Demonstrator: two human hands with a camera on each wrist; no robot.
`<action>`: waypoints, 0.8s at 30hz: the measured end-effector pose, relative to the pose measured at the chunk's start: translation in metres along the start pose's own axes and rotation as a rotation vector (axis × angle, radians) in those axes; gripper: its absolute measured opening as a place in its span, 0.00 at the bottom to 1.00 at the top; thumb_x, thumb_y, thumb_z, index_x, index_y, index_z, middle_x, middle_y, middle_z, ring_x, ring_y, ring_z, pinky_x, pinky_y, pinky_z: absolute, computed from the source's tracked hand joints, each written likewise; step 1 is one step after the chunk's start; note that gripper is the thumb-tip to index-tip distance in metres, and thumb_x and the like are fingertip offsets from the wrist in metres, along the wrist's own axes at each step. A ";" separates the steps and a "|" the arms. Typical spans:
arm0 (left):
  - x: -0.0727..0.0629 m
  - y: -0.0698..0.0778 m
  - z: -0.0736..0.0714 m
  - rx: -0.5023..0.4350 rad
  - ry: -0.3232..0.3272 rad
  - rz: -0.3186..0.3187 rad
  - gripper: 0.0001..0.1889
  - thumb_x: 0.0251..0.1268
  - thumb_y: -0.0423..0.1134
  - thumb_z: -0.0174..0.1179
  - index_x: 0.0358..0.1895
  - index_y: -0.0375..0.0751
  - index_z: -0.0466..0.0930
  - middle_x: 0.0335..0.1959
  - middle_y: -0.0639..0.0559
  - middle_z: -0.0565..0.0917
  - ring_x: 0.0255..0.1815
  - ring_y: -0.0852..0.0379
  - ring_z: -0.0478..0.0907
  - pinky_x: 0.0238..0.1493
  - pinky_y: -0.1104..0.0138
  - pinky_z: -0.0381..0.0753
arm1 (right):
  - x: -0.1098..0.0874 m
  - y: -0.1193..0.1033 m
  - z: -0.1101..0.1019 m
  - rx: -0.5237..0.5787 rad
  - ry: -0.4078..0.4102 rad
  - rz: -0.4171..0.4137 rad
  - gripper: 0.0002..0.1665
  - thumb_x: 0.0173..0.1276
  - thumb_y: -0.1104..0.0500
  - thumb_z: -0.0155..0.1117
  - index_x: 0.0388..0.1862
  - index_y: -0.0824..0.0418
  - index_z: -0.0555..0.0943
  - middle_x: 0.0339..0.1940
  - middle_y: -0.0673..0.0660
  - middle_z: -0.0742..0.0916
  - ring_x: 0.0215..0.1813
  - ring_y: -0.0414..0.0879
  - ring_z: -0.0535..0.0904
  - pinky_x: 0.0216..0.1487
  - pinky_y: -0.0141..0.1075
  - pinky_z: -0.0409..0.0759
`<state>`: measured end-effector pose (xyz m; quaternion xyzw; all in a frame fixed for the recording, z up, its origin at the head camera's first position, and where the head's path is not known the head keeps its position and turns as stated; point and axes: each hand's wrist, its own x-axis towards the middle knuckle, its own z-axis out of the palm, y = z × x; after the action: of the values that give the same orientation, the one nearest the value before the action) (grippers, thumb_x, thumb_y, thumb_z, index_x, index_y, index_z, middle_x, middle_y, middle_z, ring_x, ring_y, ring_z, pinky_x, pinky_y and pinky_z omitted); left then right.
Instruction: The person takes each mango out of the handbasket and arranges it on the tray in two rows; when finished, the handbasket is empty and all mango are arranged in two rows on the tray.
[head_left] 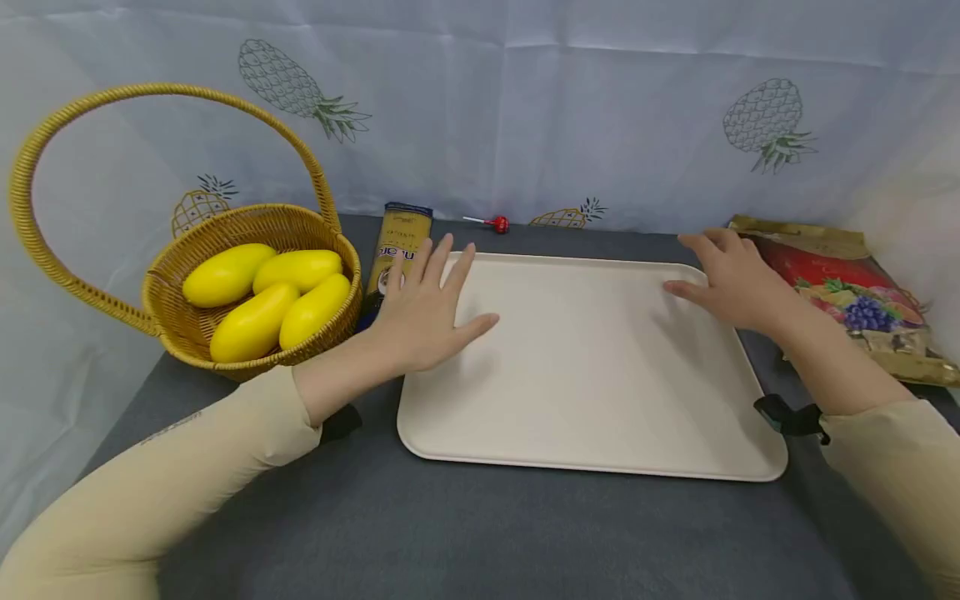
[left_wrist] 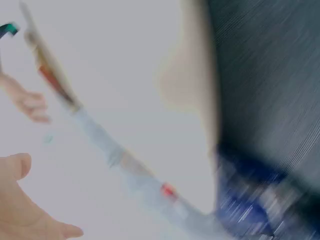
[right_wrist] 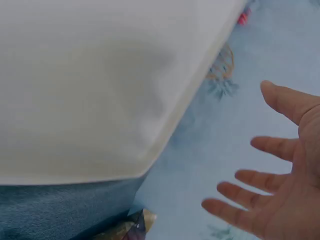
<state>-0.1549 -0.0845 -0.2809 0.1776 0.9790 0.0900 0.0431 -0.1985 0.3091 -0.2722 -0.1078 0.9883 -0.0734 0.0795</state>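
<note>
My left hand [head_left: 420, 325] hovers over the left edge of a beige rectangular tray [head_left: 585, 383], fingers spread and straight, holding nothing. Nearest to it is a gold-and-blue packet [head_left: 406, 237], partly hidden behind the fingers. Above the tray's far right corner is my right hand [head_left: 738, 283], also empty; its spread fingers show in the right wrist view [right_wrist: 295, 195]. To the left stands a woven basket [head_left: 161, 287] with a tall handle, holding several yellow mangoes [head_left: 228, 275]. The left wrist view is blurred, with part of the left hand [left_wrist: 22, 205] at its lower left.
A red lollipop [head_left: 500, 223] lies behind the tray, against the pineapple-print curtain [head_left: 525, 108]. A gold-and-red bag with fruit pictures [head_left: 862, 292] lies at the right. Everything rests on a dark grey cloth [head_left: 480, 533].
</note>
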 end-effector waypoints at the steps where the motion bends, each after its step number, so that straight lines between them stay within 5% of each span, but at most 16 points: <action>1: 0.000 -0.001 -0.010 -0.007 0.004 -0.011 0.48 0.68 0.73 0.41 0.81 0.55 0.34 0.83 0.45 0.36 0.84 0.41 0.32 0.81 0.37 0.33 | 0.003 0.005 -0.005 0.030 -0.005 0.001 0.52 0.72 0.35 0.55 0.79 0.67 0.51 0.75 0.81 0.53 0.74 0.79 0.48 0.66 0.77 0.53; 6: -0.002 -0.014 -0.061 -0.059 -0.027 -0.048 0.43 0.73 0.67 0.41 0.81 0.46 0.42 0.81 0.39 0.50 0.82 0.37 0.46 0.80 0.39 0.48 | 0.014 0.028 -0.017 0.114 -0.033 0.008 0.47 0.74 0.40 0.56 0.77 0.68 0.55 0.74 0.80 0.58 0.71 0.76 0.57 0.63 0.74 0.61; 12: 0.001 -0.055 -0.107 -0.204 -0.126 -0.081 0.37 0.77 0.61 0.39 0.79 0.42 0.50 0.79 0.35 0.57 0.77 0.32 0.57 0.74 0.36 0.59 | 0.026 0.050 -0.018 0.202 -0.082 0.024 0.43 0.74 0.42 0.56 0.76 0.68 0.58 0.73 0.78 0.62 0.67 0.75 0.64 0.61 0.70 0.68; 17: 0.004 -0.100 -0.123 -0.286 -0.163 -0.149 0.36 0.77 0.60 0.38 0.79 0.41 0.51 0.77 0.31 0.58 0.74 0.29 0.59 0.69 0.35 0.64 | 0.032 0.062 -0.014 0.304 -0.137 0.075 0.43 0.75 0.43 0.55 0.78 0.66 0.55 0.73 0.79 0.60 0.67 0.76 0.64 0.64 0.70 0.67; 24: 0.009 -0.153 -0.122 -0.343 -0.171 -0.200 0.36 0.78 0.58 0.36 0.78 0.36 0.53 0.77 0.30 0.56 0.74 0.27 0.56 0.69 0.34 0.61 | 0.040 0.074 -0.002 0.423 -0.185 0.052 0.36 0.78 0.57 0.52 0.77 0.67 0.53 0.74 0.78 0.60 0.68 0.73 0.67 0.67 0.64 0.71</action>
<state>-0.2299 -0.2422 -0.1912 0.0768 0.9549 0.2350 0.1645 -0.2528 0.3720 -0.2881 -0.0695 0.9419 -0.2667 0.1922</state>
